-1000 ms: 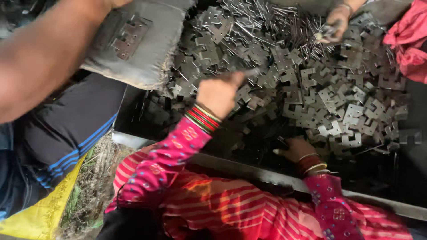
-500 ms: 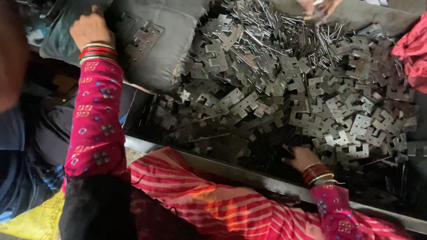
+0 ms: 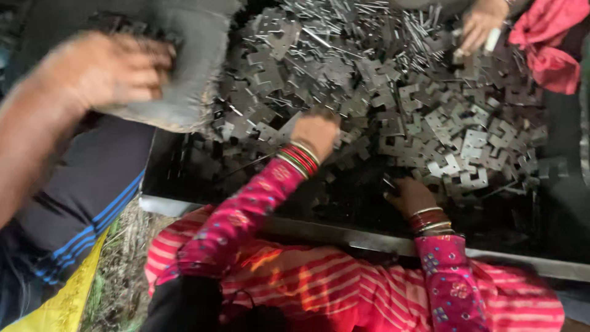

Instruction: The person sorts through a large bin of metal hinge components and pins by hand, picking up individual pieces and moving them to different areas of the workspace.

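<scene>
A big heap of flat grey metal plates (image 3: 430, 123), cross-shaped and notched, fills a dark tray. My left hand (image 3: 316, 132), in a pink sleeve with red bangles, reaches forward with its fingers pushed down into the heap; the fingertips are hidden among the plates. At the heap's near edge lies my right hand (image 3: 410, 195), also bangled, fingers curled around a small metal piece. A grey sack (image 3: 184, 61) with plates in it lies at the upper left.
Another person's blurred hand (image 3: 98, 74) and forearm press on the sack at the left. A third person's hand (image 3: 479, 27) works at the far top right, beside red cloth (image 3: 547, 43). The tray's metal rim (image 3: 344, 237) runs across my lap.
My left hand has swung from the sack at the upper left back to the middle of the heap. The other person's hand has come onto the sack. My right hand has stayed put.
</scene>
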